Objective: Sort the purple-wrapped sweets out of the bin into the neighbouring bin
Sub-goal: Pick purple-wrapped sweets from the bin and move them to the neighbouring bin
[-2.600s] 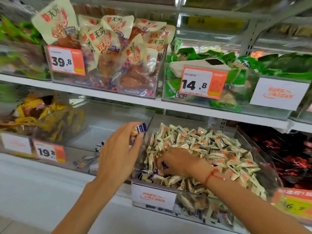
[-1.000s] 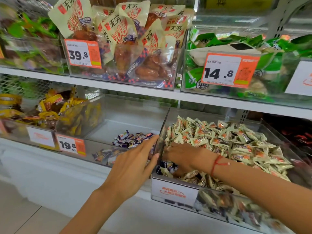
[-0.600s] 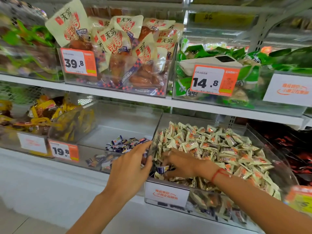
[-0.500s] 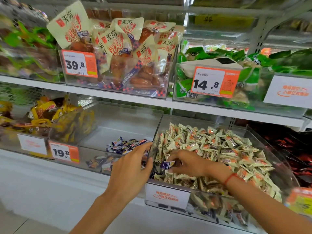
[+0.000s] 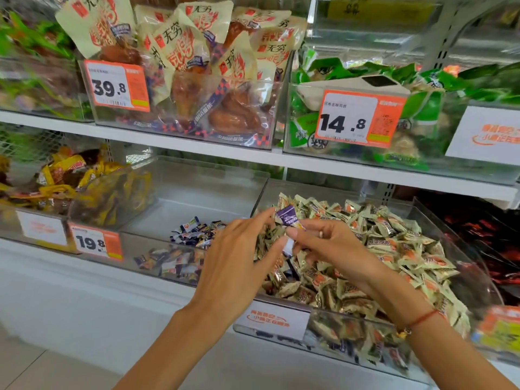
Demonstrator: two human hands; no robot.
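At lower centre of the frame, two hands [image 5: 239, 257] [image 5: 334, 249] met over a heaped sweet bin [image 5: 422, 370]; a neighbouring bin [image 5: 197, 175] lay left, price-tagged bins [image 5: 183, 128] shelved above.
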